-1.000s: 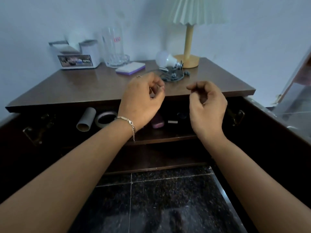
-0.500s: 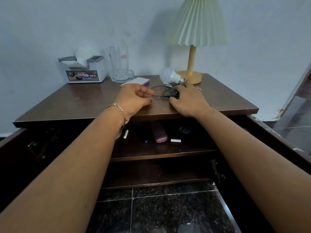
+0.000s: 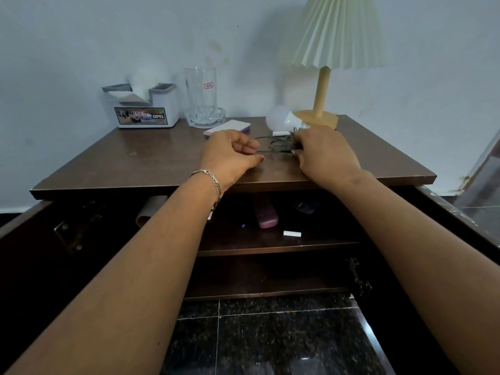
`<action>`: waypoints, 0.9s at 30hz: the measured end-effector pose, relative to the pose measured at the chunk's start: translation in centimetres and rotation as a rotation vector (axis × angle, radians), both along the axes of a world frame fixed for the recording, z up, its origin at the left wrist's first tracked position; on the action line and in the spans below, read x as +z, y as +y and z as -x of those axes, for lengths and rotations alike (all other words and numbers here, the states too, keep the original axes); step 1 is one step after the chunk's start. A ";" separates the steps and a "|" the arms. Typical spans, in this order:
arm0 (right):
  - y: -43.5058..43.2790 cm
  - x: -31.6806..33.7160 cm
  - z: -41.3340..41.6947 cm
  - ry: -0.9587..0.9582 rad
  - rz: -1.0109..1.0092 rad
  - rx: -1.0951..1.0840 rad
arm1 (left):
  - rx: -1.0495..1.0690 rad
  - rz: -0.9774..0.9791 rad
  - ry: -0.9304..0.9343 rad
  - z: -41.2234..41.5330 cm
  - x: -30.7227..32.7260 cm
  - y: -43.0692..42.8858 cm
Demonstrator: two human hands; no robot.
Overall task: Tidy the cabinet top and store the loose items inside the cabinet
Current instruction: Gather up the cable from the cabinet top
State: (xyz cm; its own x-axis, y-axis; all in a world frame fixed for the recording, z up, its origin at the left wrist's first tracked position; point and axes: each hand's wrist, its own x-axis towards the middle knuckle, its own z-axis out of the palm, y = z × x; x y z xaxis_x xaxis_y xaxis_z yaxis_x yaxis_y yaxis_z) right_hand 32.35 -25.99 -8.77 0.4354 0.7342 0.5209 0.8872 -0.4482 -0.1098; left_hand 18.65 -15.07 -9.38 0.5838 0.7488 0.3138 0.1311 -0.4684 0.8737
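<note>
2 grips lay on the cabinet top, close together near its front edge. The right grip was clenched on a tangle of black cable, its fingers curled over the bundle's right side. The left grip, with a bracelet at the wrist, had its fingers curled, and 1 strand of the cable ran up to its fingertips; whether it pinched that strand could not be told.

Just behind the cable lay a white light bulb on its side, beside the base of a lamp. A white and purple pad lay behind the left grip, with a tall glass and a white organiser box further back by the wall.

Both cabinet doors stood open. On the upper shelf inside lay a purple case, a small white stick and, at the left, a cardboard tube.
</note>
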 end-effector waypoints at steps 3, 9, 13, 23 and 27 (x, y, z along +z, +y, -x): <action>-0.3 -0.3 0.1 0.094 -0.171 -0.012 | -0.012 -0.017 -0.008 0.0 -0.1 -0.1; -0.8 -0.8 -0.6 0.486 -0.480 -0.034 | 0.130 -0.693 -0.129 1.6 -3.0 -3.8; -0.8 -1.2 -1.2 0.512 -0.457 -0.049 | -0.008 -1.284 0.124 2.3 -10.6 -7.2; -0.6 -1.3 -1.8 0.478 -0.456 -0.004 | -0.287 -0.985 0.627 -0.8 -17.2 -6.4; -0.3 -1.3 -2.2 0.504 -0.473 -0.018 | -0.295 -0.993 0.608 -0.9 -17.5 -6.5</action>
